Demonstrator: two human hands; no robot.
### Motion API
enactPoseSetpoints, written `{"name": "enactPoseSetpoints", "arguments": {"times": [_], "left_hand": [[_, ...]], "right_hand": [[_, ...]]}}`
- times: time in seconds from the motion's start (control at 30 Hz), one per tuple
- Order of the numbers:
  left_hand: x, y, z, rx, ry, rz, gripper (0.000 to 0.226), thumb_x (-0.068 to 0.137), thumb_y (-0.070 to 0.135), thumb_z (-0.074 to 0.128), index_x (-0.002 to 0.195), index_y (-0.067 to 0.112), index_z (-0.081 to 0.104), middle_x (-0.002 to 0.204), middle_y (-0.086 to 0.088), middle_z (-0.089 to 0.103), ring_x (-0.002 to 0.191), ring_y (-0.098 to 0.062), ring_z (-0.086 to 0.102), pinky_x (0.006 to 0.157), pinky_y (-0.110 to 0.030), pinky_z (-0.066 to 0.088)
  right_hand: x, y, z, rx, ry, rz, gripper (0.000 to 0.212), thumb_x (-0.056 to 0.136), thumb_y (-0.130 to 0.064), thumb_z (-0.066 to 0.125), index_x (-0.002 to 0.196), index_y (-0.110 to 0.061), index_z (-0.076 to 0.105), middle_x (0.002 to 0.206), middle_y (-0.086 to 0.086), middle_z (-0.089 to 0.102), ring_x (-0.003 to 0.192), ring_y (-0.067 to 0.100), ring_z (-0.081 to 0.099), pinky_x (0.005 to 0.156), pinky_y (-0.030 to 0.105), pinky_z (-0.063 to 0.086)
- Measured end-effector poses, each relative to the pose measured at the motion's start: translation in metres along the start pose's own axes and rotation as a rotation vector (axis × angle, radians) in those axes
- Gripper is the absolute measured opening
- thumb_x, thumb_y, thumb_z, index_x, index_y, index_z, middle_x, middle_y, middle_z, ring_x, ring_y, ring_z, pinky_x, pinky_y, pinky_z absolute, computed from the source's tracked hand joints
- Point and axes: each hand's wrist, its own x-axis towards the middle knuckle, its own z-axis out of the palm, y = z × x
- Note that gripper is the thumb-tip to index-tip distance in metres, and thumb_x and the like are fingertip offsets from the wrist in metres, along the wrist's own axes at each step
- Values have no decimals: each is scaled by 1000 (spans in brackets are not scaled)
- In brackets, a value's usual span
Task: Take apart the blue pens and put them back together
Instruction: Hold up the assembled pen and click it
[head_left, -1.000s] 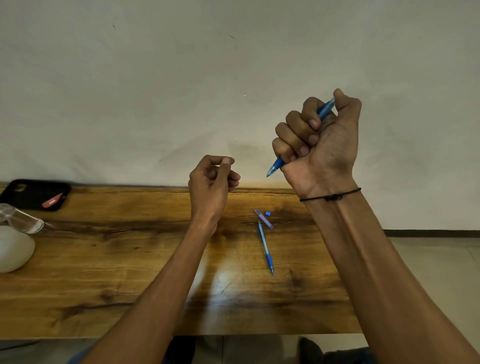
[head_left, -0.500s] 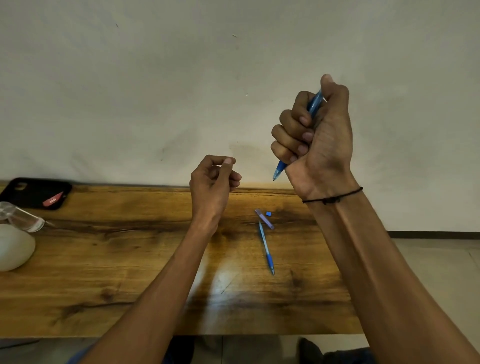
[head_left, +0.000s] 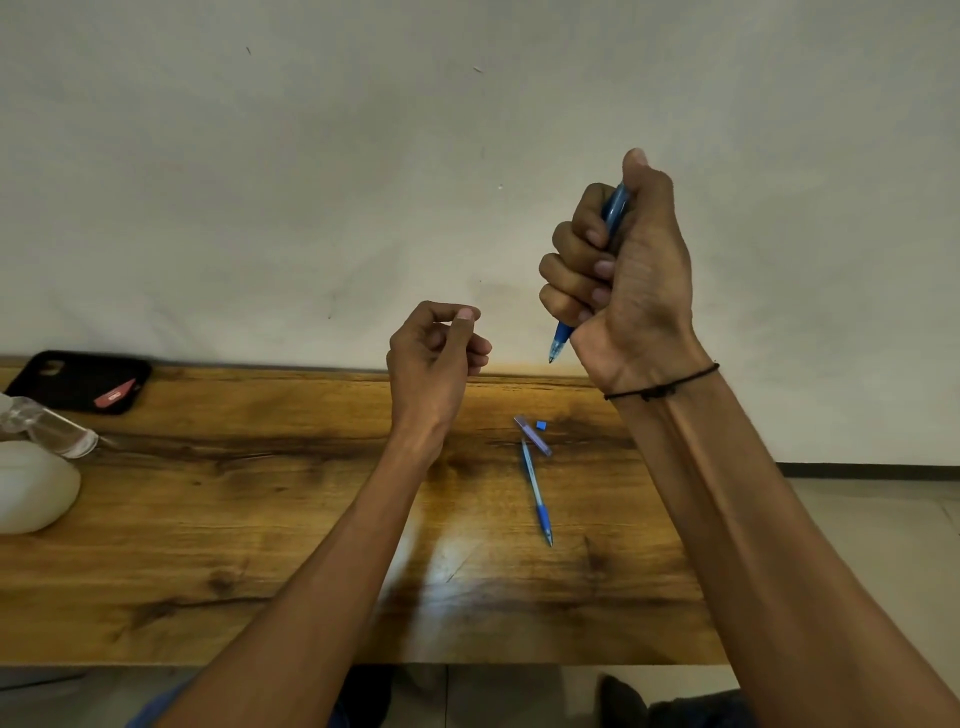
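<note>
One blue pen (head_left: 614, 213) stands fisted in the right hand (head_left: 623, 280); left hand (head_left: 434, 353) loosely curled.

Plain off-white wall (head_left: 363, 182) fills most of the view, a few little scuffs on it. The wooden surface (head_left: 234, 571) is pushed right up against it, dark grain streaks, glossy glare near the middle. Pale tiled floor (head_left: 872, 525) on the right with a dark baseboard (head_left: 872, 470)
</note>
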Motion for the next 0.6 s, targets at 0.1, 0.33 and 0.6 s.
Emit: {"name": "enactPoseSetpoints", "arguments": {"times": [0.1, 0.33, 0.6], "left_hand": [[0, 0, 0, 2, -2, -3, 14, 106, 19, 61, 110, 13, 74, 76, -4, 76, 72, -15, 73, 70, -29, 62], [-1, 2, 1, -1, -14, -3, 15, 106, 19, 62, 111, 11, 73, 75, -4, 76, 72, -17, 73, 70, -31, 63], [-1, 3, 0, 2, -12, 5, 14, 106, 20, 62, 110, 13, 73, 75, -3, 76, 72, -15, 73, 70, -28, 62]], "right_hand": [[0, -1, 0, 11, 4, -7, 56, 111, -48, 27, 65, -16, 29, 47, -5, 20, 42, 10, 12, 44, 20, 12], [0, -4, 2, 34, 2, -15, 55, 111, -48, 27, 65, -17, 29, 47, -5, 20, 41, 9, 12, 44, 21, 10], [-1, -5, 3, 40, -6, -8, 55, 111, -48, 27, 65, -17, 29, 47, -5, 20, 40, 9, 12, 44, 21, 10]]}}
